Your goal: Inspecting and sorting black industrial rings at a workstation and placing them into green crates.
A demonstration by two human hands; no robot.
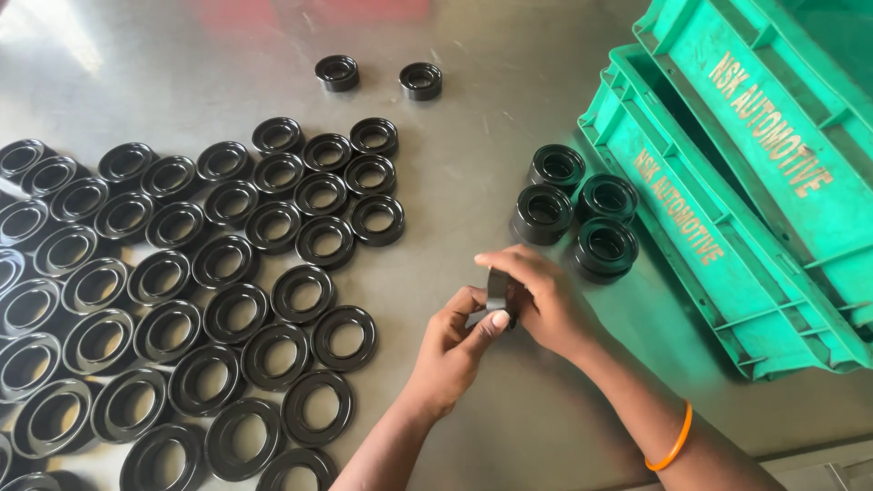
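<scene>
A brushed metal table (pixel 509 118) carries a dull sheen with fine scratches and pale glare. Black rings (pixel 182 273) laid flat across it look like smooth rubber or plastic with a glossy finish, light catching their rims. Four stacked black rings (pixel 582 214) share that shine. Green crates (pixel 727 182) are moulded plastic, matt and slightly scuffed. An orange bangle (pixel 675 438) on the right wrist appears smooth and plastic-like.

Two green plastic crates (pixel 727 218) with tan lettering stand right.
</scene>
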